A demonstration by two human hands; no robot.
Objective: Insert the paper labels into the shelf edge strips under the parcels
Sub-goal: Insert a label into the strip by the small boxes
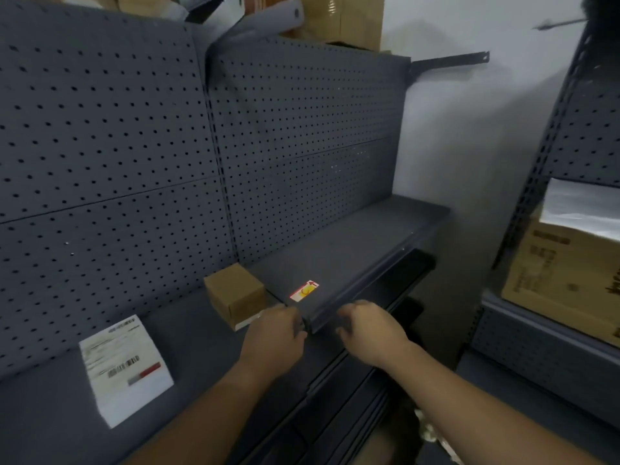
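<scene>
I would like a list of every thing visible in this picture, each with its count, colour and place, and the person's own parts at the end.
Shelf: one, dark grey, centre, running to the wall.
Shelf edge strip: one, dark grey, along the shelf front.
Pegboard back panels: two, dark grey, behind the shelves.
Small box: one, brown, at the join of the two shelves.
Sticker: one, white, red and yellow, on the shelf near its front.
Paper label: one, white with a barcode, lying on the left shelf.
Large carton: one, brown, on the right-hand rack.
Boxes: brown, above the panels; count unclear.
Left hand: at the strip's near end.
Right hand: on the strip beside it.
</scene>
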